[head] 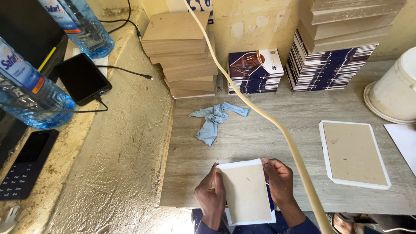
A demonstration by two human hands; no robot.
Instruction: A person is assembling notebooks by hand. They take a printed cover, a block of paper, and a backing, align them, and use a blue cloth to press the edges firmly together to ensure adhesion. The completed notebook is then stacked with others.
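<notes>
Both hands (211,197) (279,182) grip grey board (247,193).

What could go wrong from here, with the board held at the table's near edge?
The grey board between the left hand and right hand overhangs the table edge, so it might slip off. The hanging cream hose passes close by the right hand and could snag it.

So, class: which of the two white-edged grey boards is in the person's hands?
The near board, gripped by left hand and right hand; the other board lies untouched.
</notes>
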